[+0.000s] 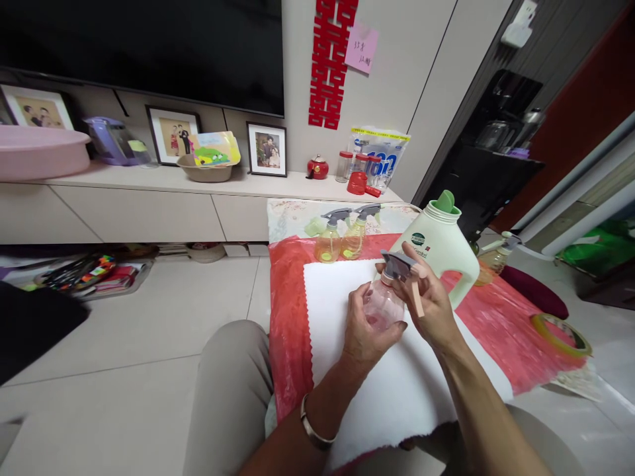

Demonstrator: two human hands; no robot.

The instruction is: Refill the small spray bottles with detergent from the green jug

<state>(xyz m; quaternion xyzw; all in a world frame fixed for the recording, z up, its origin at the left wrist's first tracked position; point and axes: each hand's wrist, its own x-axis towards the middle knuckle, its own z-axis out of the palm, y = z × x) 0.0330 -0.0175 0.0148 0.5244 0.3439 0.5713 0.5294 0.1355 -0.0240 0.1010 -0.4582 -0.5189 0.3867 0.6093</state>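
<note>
My left hand (366, 325) is wrapped round the clear pinkish body of a spray bottle (384, 305). At its top, my right hand (430, 301) grips the grey spray head (397, 266), which has a pale peach trigger (415, 297). Whether the head is screwed tight I cannot tell. Just behind my right hand stands a large pale green jug (436, 238) with a handle and a green spout. Two yellowish spray bottles with grey heads, a left one (327, 244) and a right one (354, 239), stand upright beyond my left hand. A white cloth (337, 370) lies under my hands.
Red plastic sheeting (290, 317) covers the table. On the right are an amber spray bottle (492, 263) and a roll of yellow tape (560, 334). A cabinet (163, 211) behind carries picture frames, a pink basin (42, 153), a red pot (317, 168) and red-lidded jars.
</note>
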